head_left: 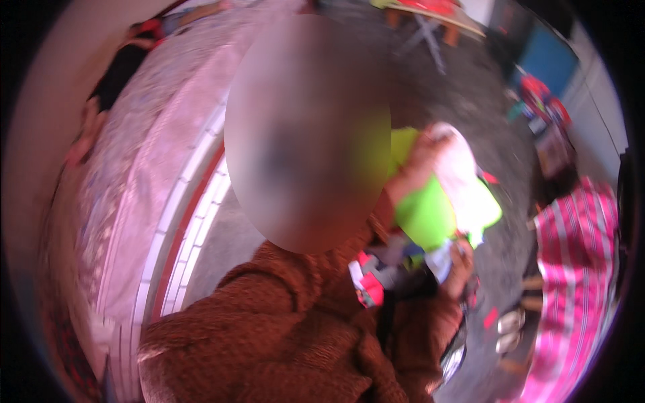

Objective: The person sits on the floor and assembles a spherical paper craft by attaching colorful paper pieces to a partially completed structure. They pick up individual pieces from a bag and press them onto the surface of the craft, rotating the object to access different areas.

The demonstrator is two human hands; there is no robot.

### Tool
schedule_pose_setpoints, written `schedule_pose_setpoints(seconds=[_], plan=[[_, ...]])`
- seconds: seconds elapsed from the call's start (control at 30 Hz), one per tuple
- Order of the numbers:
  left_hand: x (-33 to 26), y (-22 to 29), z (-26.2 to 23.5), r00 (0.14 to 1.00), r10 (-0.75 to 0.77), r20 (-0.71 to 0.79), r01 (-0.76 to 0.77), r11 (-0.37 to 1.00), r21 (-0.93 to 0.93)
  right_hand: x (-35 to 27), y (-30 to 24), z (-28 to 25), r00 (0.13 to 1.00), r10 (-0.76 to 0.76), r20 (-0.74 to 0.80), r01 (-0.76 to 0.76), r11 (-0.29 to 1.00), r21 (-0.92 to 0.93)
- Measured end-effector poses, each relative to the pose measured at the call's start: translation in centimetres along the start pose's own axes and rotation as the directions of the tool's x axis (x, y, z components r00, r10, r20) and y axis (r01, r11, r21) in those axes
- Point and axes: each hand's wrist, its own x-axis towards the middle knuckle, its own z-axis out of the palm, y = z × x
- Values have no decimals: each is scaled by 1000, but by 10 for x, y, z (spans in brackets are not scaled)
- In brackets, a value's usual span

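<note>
My left hand [427, 158] reaches over a bright green plastic surface [424, 213], perhaps a small table or seat. It touches a white sheet-like piece [458, 158] lying there; motion blur smears its fingers. Nearer to me, my right hand [459, 267] is closed at the front edge of the green surface. A pale cloth-like piece [439, 260] lies against it, and a small red spot shows by the fingertips; what they grip I cannot make out. Brown fuzzy sleeves cover my arms. A large blurred oval hides the middle of the view.
Colourful scraps [369, 285] lie below the green surface. On the left runs a pink-covered bed [144, 161], with a person [114, 84] lying along its far side. Pink checked cloth [571, 282] drapes something at right, beside pale shoes [510, 330]. A wooden-topped table [463, 20] stands farther back.
</note>
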Motion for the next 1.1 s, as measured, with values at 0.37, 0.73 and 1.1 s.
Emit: schedule_pose_setpoints(seconds=[0.37,0.73,1.1], plan=[[3,21,5,974,-224,35,225,944,-242,10,13,-4,998,62,31,-68,963,260],[10,75,-61,980,-174,-101,187,973,136,15,21,-8,997,65,31,-70,969,235],[-31,54,-32,775,465,429,-472,-26,881,11,16,-3,998,55,21,-58,962,266]])
